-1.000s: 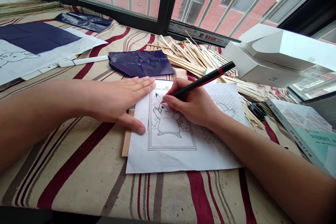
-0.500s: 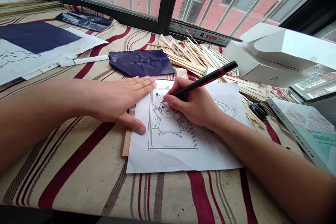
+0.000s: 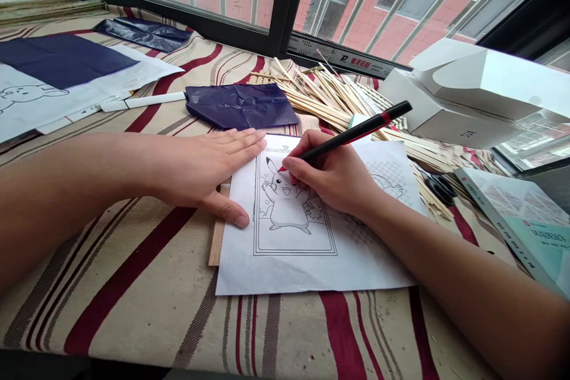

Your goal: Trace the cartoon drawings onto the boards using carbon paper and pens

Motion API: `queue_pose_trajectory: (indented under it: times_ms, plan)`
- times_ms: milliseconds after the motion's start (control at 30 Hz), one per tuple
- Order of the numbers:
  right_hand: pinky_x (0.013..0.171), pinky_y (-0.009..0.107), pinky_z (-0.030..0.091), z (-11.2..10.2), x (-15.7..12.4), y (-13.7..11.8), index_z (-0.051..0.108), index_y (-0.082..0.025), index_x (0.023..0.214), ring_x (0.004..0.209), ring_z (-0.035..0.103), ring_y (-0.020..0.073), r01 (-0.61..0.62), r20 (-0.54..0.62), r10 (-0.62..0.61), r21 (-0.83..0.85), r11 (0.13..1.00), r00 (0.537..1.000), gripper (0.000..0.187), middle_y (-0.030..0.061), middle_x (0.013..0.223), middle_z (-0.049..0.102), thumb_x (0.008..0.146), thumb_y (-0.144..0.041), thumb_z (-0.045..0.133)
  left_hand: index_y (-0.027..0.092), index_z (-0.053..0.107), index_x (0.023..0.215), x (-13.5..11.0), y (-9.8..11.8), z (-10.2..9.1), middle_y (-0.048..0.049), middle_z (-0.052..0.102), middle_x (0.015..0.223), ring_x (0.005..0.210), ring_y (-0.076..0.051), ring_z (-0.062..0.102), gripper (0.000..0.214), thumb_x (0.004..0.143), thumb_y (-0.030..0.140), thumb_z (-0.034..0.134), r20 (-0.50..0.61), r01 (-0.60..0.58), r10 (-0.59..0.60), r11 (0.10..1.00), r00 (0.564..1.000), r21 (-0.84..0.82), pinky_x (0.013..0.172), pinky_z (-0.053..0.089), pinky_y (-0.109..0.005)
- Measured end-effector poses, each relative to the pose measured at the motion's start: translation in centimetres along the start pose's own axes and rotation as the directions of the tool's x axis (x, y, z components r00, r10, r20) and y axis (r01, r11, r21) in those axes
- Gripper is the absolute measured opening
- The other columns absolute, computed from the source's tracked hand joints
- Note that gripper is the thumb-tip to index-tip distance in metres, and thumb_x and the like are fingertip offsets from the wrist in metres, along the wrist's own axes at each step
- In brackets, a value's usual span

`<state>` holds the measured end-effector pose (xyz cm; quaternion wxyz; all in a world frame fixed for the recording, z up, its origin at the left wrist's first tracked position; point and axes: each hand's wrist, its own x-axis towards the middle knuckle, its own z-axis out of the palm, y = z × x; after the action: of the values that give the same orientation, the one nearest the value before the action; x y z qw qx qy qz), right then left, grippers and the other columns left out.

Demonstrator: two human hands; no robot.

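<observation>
A: While the left hand [image 3: 200, 169] lies flat across the left edge of the printed sheet [image 3: 276, 276], fingers together and thumb apart, what does the right hand [image 3: 332, 175] do?

B: Pinches a black-and-red pen [image 3: 360, 130], its tip at the head of the line-drawn figure [image 3: 288, 208]. Sheet: thin, white, slightly rippled, on striped cloth [image 3: 146, 320]; a wood-grained board [image 3: 216, 243] juts from under its left edge.

A: Containers?

B: One white carton [image 3: 449, 122], beyond the sheet to the right. Smooth card, angular, "ZTE" on one face; interior hidden from view.

A: Other materials?

B: Just beyond the sheet, creased dark-blue paper [image 3: 240, 105]; beyond its upper right, a loose heap of thin pale strips [image 3: 329, 92]; to its right, a thick rectangular book [image 3: 521, 214]
</observation>
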<state>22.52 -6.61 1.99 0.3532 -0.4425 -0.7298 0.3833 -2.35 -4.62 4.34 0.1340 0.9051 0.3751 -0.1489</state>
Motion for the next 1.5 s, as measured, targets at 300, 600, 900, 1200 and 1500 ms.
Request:
queue_pose_trajectory:
  times_ms: [300, 600, 900, 1200, 1500]
  plan:
    - [0.055, 0.03, 0.044, -0.09, -0.12, 0.06, 0.059, -0.023, 0.08, 0.058, 0.057, 0.0127, 0.014, 0.011, -0.013, -0.041, 0.999, 1.0, 0.02, -0.0022, 0.069, 0.069, 0.086, -0.03, 0.076, 0.011, 0.006, 0.173, -0.01, -0.06, 0.13, -0.0149, -0.005, 0.18, 0.167, -0.041, 0.002, 0.133, 0.08, 0.094, 0.053, -0.013, -0.009, 0.008, 1.0, 1.0, -0.023, 0.135, 0.011, -0.047]
    - [0.055, 0.03, 0.044, 0.07, 0.04, 0.04, 0.059, -0.022, 0.078, 0.058, 0.056, 0.0128, 0.032, 0.002, -0.032, -0.077, 0.997, 0.999, 0.019, -0.002, 0.069, 0.068, 0.085, -0.029, 0.075, 0.013, 0.006, 0.173, 0.03, 0.19, -0.07, -0.0133, -0.005, 0.18, 0.167, -0.042, 0.002, 0.133, 0.079, 0.093, 0.054, -0.001, 0.012, -0.012, 1.0, 1.0, -0.024, 0.135, 0.011, -0.046]
    - [0.056, 0.029, 0.043, 0.0, -0.01, -0.11, 0.059, -0.022, 0.077, 0.061, 0.056, 0.0133, 0.053, -0.035, -0.058, -0.137, 0.989, 0.998, 0.017, -0.0025, 0.068, 0.065, 0.085, -0.026, 0.074, 0.011, 0.004, 0.173, 0.01, 0.14, -0.09, -0.0143, -0.008, 0.179, 0.167, -0.041, 0.0, 0.134, 0.08, 0.094, 0.051, 0.012, 0.009, -0.009, 1.0, 1.0, -0.004, 0.135, 0.011, -0.048]
    - [0.057, 0.03, 0.042, 0.01, -0.07, -0.33, 0.059, -0.022, 0.077, 0.063, 0.056, 0.0139, 0.038, -0.021, -0.042, -0.146, 0.989, 0.999, 0.016, -0.0017, 0.07, 0.065, 0.084, -0.027, 0.073, 0.01, 0.002, 0.173, 0.05, 0.4, -0.23, -0.0139, -0.011, 0.179, 0.167, -0.041, -0.003, 0.135, 0.08, 0.093, 0.052, 0.038, 0.032, -0.032, 0.999, 0.999, 0.002, 0.135, 0.008, -0.049]
    - [0.059, 0.03, 0.041, 0.05, -0.08, -0.25, 0.056, -0.022, 0.076, 0.064, 0.053, 0.0135, 0.07, -0.036, -0.078, -0.188, 0.98, 0.996, 0.018, -0.0027, 0.069, 0.062, 0.085, -0.023, 0.071, 0.009, 0.003, 0.173, -0.04, 0.3, -0.17, -0.0157, -0.009, 0.179, 0.167, -0.041, -0.001, 0.133, 0.081, 0.091, 0.054, 0.026, 0.02, -0.02, 1.0, 0.999, -0.002, 0.135, 0.009, -0.048]
